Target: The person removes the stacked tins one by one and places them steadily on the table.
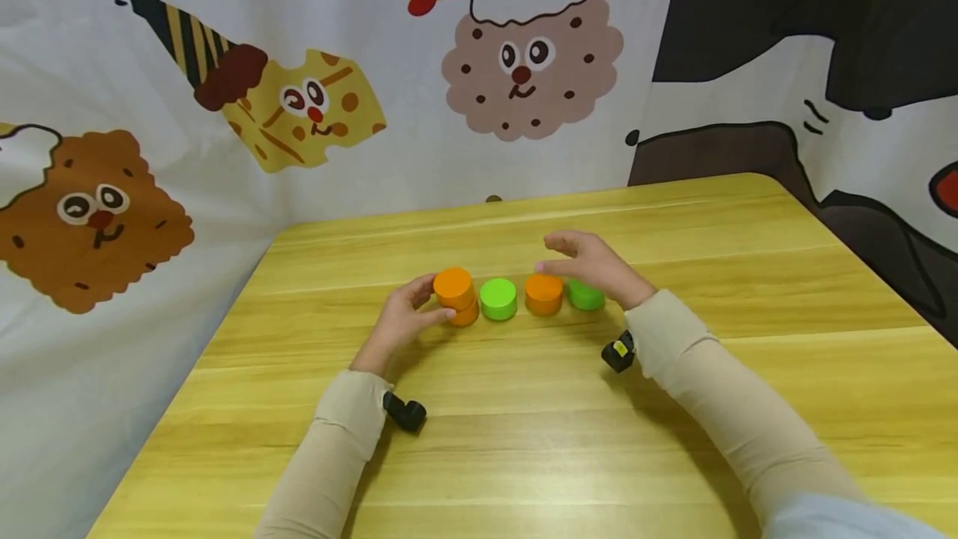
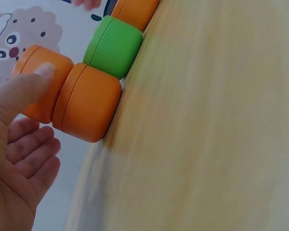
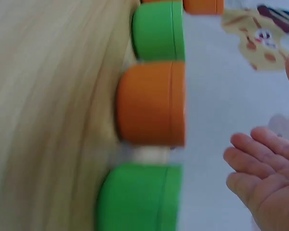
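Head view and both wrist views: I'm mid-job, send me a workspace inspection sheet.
Surface: wooden table.
Job's things: upper orange piece atop lower orange piece; then, rightward, inner green piece, single orange piece, end green piece.
Clutter: nothing seen.
Hands: left hand at the stack, thumb at the upper orange piece, grip unclear; right hand near the end green piece, holding nothing.
Cables: nothing seen.
Surroundings: cloth backdrop printed with cartoon faces; left wrist device, right wrist device.

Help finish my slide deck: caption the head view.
Left hand touches the upper of two stacked orange cylinders; right hand hovers open near a green cylinder.
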`<control>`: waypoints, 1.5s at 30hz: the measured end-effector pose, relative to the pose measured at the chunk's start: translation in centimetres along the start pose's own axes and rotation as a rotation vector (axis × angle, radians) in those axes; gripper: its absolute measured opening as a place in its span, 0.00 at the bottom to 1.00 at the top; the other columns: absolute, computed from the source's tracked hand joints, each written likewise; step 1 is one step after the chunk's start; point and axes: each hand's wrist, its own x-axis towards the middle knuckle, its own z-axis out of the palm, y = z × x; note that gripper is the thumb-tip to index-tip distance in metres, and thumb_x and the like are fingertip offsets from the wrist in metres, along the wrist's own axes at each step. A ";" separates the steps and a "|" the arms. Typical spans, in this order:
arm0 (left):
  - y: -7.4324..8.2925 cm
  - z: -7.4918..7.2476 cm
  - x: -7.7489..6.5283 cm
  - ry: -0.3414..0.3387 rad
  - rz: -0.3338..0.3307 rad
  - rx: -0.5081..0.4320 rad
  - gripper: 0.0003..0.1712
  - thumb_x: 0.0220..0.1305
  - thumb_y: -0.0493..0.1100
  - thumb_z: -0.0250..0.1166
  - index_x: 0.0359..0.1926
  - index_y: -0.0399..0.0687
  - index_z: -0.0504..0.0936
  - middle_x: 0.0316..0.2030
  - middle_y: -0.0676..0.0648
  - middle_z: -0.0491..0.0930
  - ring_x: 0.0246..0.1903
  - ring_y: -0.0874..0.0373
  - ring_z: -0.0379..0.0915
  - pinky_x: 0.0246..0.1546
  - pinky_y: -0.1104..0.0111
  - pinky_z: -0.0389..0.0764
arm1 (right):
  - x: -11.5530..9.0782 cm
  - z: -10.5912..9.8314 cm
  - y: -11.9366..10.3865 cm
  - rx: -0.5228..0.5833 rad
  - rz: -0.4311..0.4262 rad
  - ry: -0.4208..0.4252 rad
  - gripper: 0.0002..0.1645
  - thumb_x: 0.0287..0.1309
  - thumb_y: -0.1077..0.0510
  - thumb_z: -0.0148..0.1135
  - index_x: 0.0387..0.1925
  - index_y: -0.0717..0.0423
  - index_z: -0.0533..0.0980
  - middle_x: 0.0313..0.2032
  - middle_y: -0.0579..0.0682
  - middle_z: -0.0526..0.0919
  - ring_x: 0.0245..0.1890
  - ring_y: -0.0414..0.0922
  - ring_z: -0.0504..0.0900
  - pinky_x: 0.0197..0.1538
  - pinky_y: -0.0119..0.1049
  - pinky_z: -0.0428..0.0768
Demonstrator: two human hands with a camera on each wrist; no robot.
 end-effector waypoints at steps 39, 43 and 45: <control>-0.2 0.9 0.1 -0.032 0.010 0.046 0.29 0.52 0.39 0.70 0.57 0.42 0.75 0.54 0.41 0.76 0.56 0.48 0.70 0.59 0.57 0.70 | 4.1 8.5 -5.1 -0.324 -0.145 -0.196 0.40 0.54 0.48 0.65 0.64 0.58 0.63 0.62 0.55 0.69 0.62 0.49 0.68 0.62 0.44 0.69; -0.1 0.9 0.1 -0.035 0.003 0.053 0.28 0.53 0.40 0.70 0.57 0.42 0.75 0.55 0.42 0.76 0.56 0.48 0.71 0.59 0.57 0.71 | 3.9 8.5 -5.2 -0.318 -0.147 -0.192 0.38 0.54 0.49 0.65 0.64 0.58 0.64 0.61 0.55 0.70 0.61 0.49 0.68 0.62 0.44 0.70; 0.0 1.0 0.1 -0.038 -0.006 0.052 0.28 0.53 0.40 0.70 0.57 0.43 0.75 0.55 0.43 0.76 0.57 0.49 0.70 0.59 0.57 0.71 | 3.9 8.5 -5.2 -0.315 -0.150 -0.188 0.38 0.55 0.49 0.65 0.64 0.58 0.64 0.61 0.55 0.70 0.61 0.49 0.68 0.62 0.44 0.70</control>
